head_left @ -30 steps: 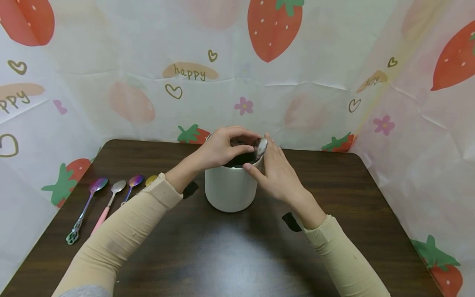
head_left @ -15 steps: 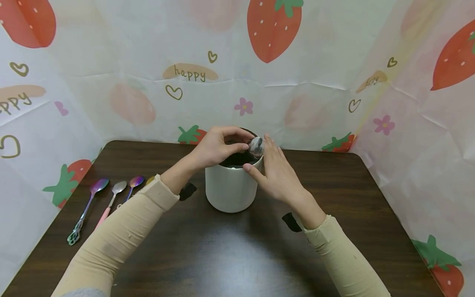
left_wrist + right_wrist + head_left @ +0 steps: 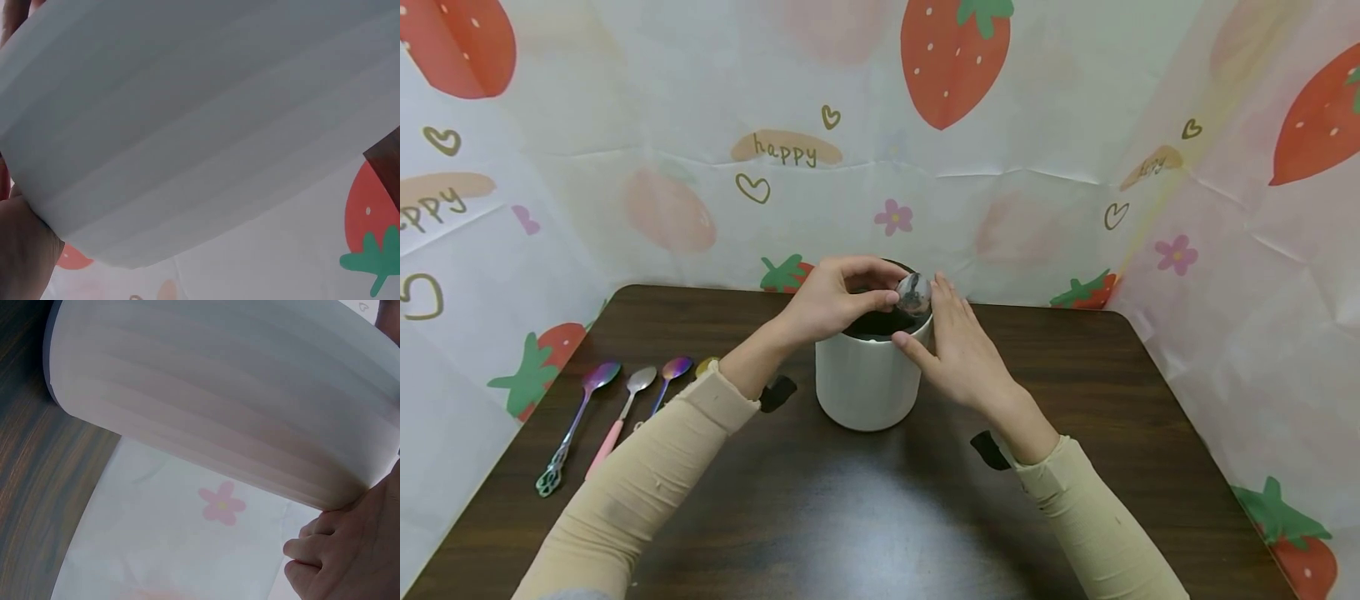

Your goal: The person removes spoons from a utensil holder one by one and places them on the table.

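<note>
A white cylindrical canister [image 3: 867, 383] with a dark inside stands upright near the back of the table. Over its mouth, my left hand [image 3: 831, 296] pinches the edge of a shiny silver spoon bowl [image 3: 914, 293] between thumb and fingertips. The spoon's handle is hidden. My right hand [image 3: 962, 350] rests against the canister's right side, fingers straight and thumb at the front rim. Both wrist views are mostly filled by the canister wall [image 3: 187, 137], and the right wrist view has my right fingers [image 3: 306, 550] at the rim end.
To the left on the dark wood table [image 3: 850, 517] lie a purple-blue spoon [image 3: 576, 417], a pink-handled spoon [image 3: 628, 400], another purple spoon [image 3: 676, 367] and a gold spoon [image 3: 704, 365], partly behind my left sleeve. A strawberry-print cloth [image 3: 820, 192] hangs around the table.
My left hand has shifted slightly left with the spoon, whose bowl has moved left and turned to show a dark reflection. The right hand and canister stay put.
</note>
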Demonstrator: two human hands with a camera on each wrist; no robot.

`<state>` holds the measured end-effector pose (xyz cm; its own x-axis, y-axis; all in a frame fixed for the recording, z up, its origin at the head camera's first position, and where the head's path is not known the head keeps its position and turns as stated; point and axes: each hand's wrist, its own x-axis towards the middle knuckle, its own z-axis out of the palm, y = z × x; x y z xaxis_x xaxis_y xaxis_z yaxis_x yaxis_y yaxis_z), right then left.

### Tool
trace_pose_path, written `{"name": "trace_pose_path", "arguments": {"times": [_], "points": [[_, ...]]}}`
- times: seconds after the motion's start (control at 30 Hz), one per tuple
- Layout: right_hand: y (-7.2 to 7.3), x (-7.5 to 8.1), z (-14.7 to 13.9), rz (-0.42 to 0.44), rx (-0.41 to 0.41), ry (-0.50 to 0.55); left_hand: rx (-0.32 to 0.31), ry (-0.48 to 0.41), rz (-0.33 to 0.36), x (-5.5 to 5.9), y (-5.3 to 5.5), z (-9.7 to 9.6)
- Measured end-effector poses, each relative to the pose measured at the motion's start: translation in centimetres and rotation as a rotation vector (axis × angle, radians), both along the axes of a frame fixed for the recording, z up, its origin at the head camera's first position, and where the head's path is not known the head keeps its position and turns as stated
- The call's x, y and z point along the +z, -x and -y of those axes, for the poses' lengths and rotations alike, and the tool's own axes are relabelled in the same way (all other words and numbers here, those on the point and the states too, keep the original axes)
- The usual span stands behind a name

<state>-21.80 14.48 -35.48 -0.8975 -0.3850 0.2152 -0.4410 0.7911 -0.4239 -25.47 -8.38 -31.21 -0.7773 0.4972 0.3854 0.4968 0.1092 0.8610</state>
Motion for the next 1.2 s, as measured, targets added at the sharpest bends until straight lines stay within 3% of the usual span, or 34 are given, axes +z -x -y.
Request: {"name": "trace_pose_path", "arguments": {"times": [0.2,0.53,0.97,1.2], "points": [[0.1,-0.1,0.0,0.010,-0.006,0.004,0.035,-0.069,0.032,0.1,-0.5,0.5],[0.1,0.0,0.1,0.015,-0.012,-0.008,0.125,-0.263,-0.022,1.4,-1.3,1.6],[-0.1,0.1,0.1,0.024,-0.025,-0.016,0.118,-0.619,-0.024,3.8,-2.3,3.8],[-0.1,0.1,0.2,0.017,-0.022,-0.015,0.155,-0.735,-0.002,5.1,-2.7,5.6]]}}
